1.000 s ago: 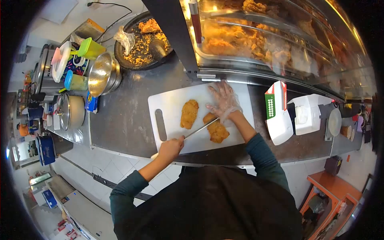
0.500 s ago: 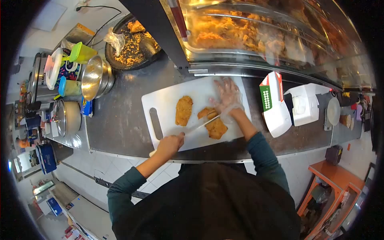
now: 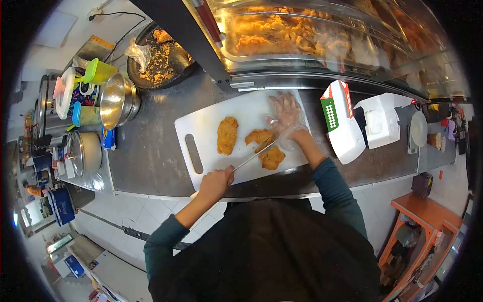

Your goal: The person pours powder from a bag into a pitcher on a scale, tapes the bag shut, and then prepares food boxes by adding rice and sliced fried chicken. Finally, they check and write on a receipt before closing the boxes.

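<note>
My left hand [image 3: 215, 183] is closed round the handle of a long, thin knife [image 3: 247, 160], whose blade reaches up and right across the white cutting board [image 3: 201, 126]. Under the blade lies a fried cutlet in parts: an upper part [image 3: 258, 135] and a lower part [image 3: 272, 158]. My right hand [image 3: 288, 115], in a clear plastic glove, rests with spread fingers on the board's right side, just above and right of the cut cutlet. Whether it touches the meat cannot be made out. A whole fried cutlet [image 3: 228, 136] lies further left on the board.
Right of the board stand a printed box [image 3: 347, 141] and an open white box [image 3: 382, 131]. A heated glass case with fried food [image 3: 287, 38] borders the back. Back left are a dark mortar with orange crumbs [image 3: 158, 63], metal bowls [image 3: 114, 103] and a lidded pot [image 3: 88, 152].
The knife has cut further through the right cutlet, and its parts lie more apart. My right hand stays spread near the same spot. The view has shifted slightly.
</note>
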A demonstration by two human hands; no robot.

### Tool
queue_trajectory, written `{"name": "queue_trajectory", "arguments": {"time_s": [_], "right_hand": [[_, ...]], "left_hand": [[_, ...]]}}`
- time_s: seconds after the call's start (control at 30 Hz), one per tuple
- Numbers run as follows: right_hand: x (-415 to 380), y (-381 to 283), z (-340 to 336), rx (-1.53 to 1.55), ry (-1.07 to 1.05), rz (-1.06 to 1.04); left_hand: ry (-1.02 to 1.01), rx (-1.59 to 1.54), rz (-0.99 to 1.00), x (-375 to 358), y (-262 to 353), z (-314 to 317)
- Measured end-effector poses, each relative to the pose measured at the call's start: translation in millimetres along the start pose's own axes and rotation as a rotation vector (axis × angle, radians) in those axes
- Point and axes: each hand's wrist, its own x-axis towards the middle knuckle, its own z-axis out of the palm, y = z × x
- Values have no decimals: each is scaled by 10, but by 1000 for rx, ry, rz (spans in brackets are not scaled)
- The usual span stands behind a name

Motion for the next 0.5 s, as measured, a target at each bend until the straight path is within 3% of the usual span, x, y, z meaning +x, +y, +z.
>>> {"name": "queue_trajectory", "arguments": {"time_s": [0.1,0.2,0.33,0.5], "right_hand": [[-53,30,-27,62,3,8],[-253,-128,79,42,-66,-11],[-181,-1,38,-68,-27,-17],[-88,131,-87,-17,-45,107]], "left_hand": [[-28,52,-38,-275,271,-483],[-94,75,-96,-381,265,-264],[18,-59,20,-131,9,409],[0,17,-41,-188,387,-320]]}}
